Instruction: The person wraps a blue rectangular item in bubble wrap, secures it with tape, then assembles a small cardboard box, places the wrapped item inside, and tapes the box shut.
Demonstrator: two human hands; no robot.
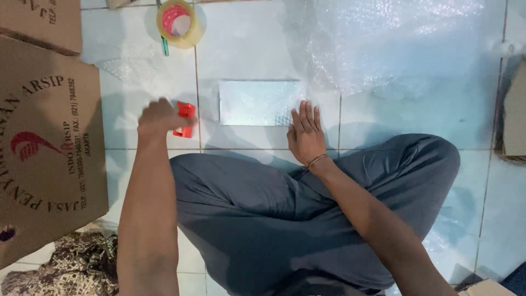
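Observation:
My left hand point(158, 118) is closed around a small red tool point(185, 119), perhaps a cutter, held just above the white floor tiles. My right hand point(306, 133) lies flat with fingers together, pressing on the near right corner of a rectangular packet wrapped in bubble wrap point(258, 102). The packet rests on the floor in front of my crossed legs in grey trousers point(263, 214). A thin bracelet circles my right wrist.
A roll of clear packing tape point(179, 23) lies at the top, with a green-handled tool beside it. A loose sheet of bubble wrap point(394, 44) spreads at the upper right. Brown cardboard boxes point(46, 148) stand at the left; more cardboard point(515, 118) at the right edge.

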